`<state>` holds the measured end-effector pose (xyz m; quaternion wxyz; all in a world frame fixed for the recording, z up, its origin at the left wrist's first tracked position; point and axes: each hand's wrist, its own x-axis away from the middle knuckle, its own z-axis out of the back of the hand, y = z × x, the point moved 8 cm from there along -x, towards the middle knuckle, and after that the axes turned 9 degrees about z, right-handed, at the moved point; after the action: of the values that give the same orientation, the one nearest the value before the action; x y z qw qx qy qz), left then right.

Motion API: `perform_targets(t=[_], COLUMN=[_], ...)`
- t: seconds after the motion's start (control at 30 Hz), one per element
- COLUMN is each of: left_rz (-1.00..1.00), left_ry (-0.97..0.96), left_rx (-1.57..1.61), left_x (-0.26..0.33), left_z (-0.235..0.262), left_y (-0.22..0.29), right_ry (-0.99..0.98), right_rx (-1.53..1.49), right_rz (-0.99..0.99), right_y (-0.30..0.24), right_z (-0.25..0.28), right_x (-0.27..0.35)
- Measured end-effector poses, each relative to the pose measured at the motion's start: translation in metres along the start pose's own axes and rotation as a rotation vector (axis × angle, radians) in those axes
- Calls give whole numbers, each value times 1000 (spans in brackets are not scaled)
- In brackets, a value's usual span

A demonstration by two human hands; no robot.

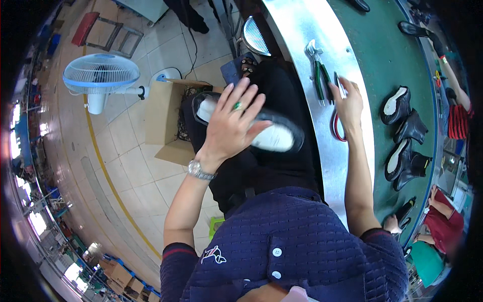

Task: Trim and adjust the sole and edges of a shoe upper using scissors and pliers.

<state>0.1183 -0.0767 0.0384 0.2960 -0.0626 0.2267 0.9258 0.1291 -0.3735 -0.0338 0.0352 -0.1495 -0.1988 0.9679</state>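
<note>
A black shoe (276,137) lies across my lap with its pale sole face up, slightly blurred. My left hand (229,123) is spread over the middle of it, fingers stretched out, covering part of the sole. On the metal bench top, my right hand (350,105) has its thumb and fingers closed at a slim silvery pointed tool (342,89), mostly hidden by the fingers. Just left of that hand lie green-handled pincers (318,70). Below it is a red handle (336,127); whether it belongs to the silvery tool I cannot tell.
A green conveyor belt (392,70) runs along the right, carrying several black shoes (410,136). Other people work beyond it. Left of my legs stand an open cardboard box (163,121) and a fan (102,75). A round perforated lamp-like thing (255,36) is beside the bench.
</note>
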Motion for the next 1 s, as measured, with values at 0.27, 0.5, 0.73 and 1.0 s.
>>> perform_targets(t=[0.27, 0.5, 0.73, 1.0], left_rz=[335, 376, 579, 404], left_ry=[-268, 33, -97, 54], left_rx=[352, -54, 379, 105], left_x=[-78, -85, -78, -22], left_z=[-12, -16, -8, -18], left_y=[-65, -63, -94, -21], right_ry=[-185, -462, -1051, -1146], right_rx=[77, -719, -675, -519], right_rz=[-60, -390, 34, 76], right_y=[-8, -33, -140, -171], right_z=[-72, -22, 1, 0], right_x=[-44, -39, -49, -32])
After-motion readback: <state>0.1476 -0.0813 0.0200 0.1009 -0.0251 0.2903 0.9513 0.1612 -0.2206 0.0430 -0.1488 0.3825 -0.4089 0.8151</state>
